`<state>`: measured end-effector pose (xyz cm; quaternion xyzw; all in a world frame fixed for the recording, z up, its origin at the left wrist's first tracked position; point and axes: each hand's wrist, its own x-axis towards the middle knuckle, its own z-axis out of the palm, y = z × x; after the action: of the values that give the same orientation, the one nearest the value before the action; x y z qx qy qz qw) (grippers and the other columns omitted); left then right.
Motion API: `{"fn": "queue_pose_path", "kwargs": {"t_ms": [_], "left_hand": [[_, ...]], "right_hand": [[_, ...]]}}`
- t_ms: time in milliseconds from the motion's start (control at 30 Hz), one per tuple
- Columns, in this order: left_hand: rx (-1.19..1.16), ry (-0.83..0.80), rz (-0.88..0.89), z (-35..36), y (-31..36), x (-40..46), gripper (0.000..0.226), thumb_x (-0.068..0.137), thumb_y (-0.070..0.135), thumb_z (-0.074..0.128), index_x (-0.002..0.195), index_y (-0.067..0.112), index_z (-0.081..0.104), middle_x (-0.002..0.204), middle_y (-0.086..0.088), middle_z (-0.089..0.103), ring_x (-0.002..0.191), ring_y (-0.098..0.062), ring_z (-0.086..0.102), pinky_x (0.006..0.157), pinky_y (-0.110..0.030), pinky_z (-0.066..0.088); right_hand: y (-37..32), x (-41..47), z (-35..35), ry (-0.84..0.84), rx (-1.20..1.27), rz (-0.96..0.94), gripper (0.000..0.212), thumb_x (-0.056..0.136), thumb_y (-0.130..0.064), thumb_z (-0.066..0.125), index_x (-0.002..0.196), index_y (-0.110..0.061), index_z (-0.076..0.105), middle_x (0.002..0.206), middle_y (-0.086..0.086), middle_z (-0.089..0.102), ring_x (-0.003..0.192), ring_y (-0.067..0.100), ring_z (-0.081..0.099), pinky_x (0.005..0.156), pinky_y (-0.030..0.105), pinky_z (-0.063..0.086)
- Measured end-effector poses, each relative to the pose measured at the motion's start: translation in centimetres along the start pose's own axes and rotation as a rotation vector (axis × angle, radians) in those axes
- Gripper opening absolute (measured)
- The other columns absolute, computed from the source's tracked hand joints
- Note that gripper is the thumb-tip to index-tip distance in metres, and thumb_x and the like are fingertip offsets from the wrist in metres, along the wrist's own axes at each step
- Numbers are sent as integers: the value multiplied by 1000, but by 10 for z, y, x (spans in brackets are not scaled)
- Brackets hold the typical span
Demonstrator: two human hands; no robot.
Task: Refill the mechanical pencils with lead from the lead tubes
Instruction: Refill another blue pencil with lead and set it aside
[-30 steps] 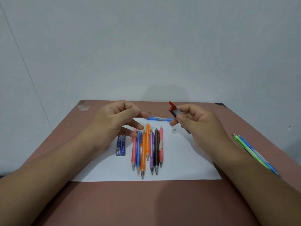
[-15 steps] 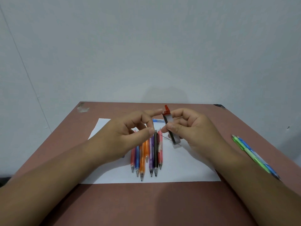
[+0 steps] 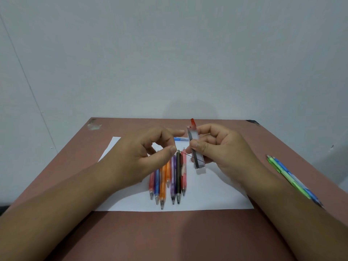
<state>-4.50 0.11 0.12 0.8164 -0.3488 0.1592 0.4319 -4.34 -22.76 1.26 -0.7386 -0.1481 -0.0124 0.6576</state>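
The left hand (image 3: 143, 157) pinched a thin lead (image 3: 185, 155); at its 3 o'clock, the right hand (image 3: 220, 147) gripped the lead tube (image 3: 195, 149).

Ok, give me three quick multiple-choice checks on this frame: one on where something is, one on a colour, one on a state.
1. Where do the green and blue pencils lie?
A. On the bare table right of the paper
B. In the row on the paper
C. In the left hand

2. What colour is the cap of the lead tube?
A. Blue
B. Red
C. Yellow

3. What is the right hand doing?
A. Resting flat on the table
B. Hanging idle
C. Holding the lead tube, cap flipped open

Answers:
1 A, they lie on the brown table, off the white paper.
2 B, a red cap stands at the tube's top.
3 C, its fingers wrap the tube while the left hand pinches a thin lead.
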Motion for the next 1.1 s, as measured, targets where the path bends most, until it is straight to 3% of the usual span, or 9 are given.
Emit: {"fn": "queue_pose_path", "kwargs": {"t_ms": [100,300,600,767,933,1100], "left_hand": [[-42,8,-47,0,1,-1,14,94,44,56,90,32,60,122,22,68,122,-1,60,76,-24,57],[-108,-7,-111,-2,0,-1,14,98,43,56,91,31,60,123,18,68,120,-10,63,72,-40,63],[-197,4,-173,-3,0,0,15,94,36,58,92,21,62,120,8,71,124,-13,61,75,-48,62],[-229,19,-241,-4,2,-1,21,86,48,58,88,27,62,120,13,70,119,-11,64,71,-42,64],[-168,81,-241,-5,-1,1,20,86,51,56,84,31,62,117,17,71,115,-10,65,64,-31,61],[-180,131,-278,-6,-5,2,27,86,47,58,89,21,64,114,17,72,111,-11,67,62,-27,58]], "right_hand": [[-2,-1,1,10,-2,-6,26,90,-8,71,115,-9,65,90,16,77,84,29,76,73,43,63],[-4,0,0,60,128,7,23,87,-5,72,107,-10,62,90,18,76,84,27,77,66,30,61],[-3,1,0,67,40,-20,31,88,-7,72,114,-18,61,89,16,77,86,26,77,73,37,62],[-3,2,1,85,-81,-37,53,89,-11,75,128,-35,49,85,12,77,85,24,77,75,42,62],[-3,2,-1,117,-144,-63,43,95,-10,68,121,-40,49,84,6,77,85,20,76,80,45,63],[-4,3,-6,136,-155,-57,44,95,-6,67,120,-40,54,83,6,78,80,22,77,76,39,64]]}}
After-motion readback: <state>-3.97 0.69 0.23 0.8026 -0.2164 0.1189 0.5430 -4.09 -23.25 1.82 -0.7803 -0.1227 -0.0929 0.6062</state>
